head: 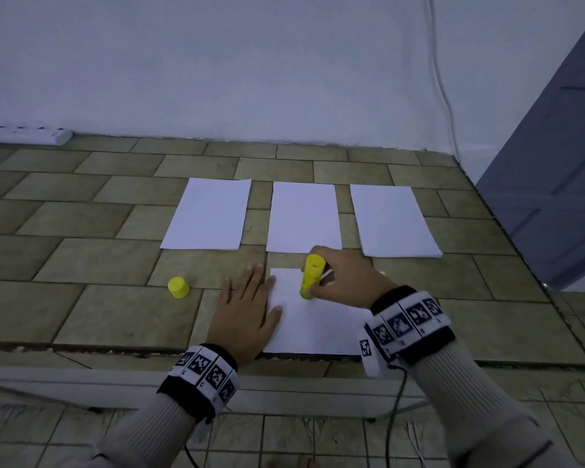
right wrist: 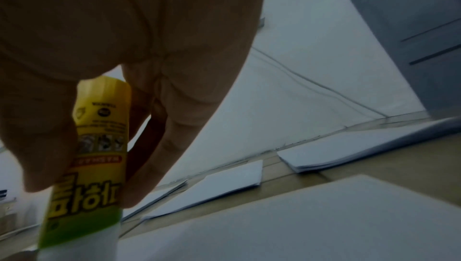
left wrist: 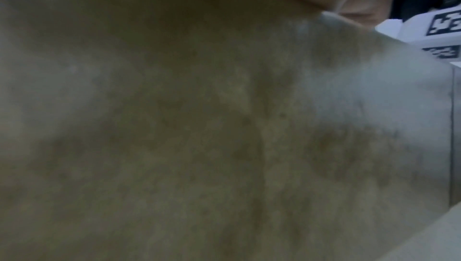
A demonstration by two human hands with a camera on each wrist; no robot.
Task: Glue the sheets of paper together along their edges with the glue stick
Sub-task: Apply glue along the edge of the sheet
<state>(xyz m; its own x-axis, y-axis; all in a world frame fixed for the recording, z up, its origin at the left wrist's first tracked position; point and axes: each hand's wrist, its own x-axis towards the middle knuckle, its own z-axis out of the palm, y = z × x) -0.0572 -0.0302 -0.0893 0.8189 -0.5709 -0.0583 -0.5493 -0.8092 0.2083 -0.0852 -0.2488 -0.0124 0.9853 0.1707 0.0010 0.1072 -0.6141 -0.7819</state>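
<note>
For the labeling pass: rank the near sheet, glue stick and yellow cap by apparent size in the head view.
1. Near sheet, by far the largest, though partly covered by both hands.
2. Glue stick, held upright on the sheet by the right hand.
3. Cap, smallest, standing on the floor left of the left hand.

Yellow glue stick (head: 313, 276) and cap (head: 178, 287) – white sheets (head: 303, 216) – olive-brown tiled table (head: 81, 231).

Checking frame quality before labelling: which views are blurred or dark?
Head view: dim bluish light but sharp; the glue stick and near sheet read clearly. Left wrist view: nearly all out-of-focus brown blur. Right wrist view: right hand dark, underexposed; stick label legible, background soft.
</note>
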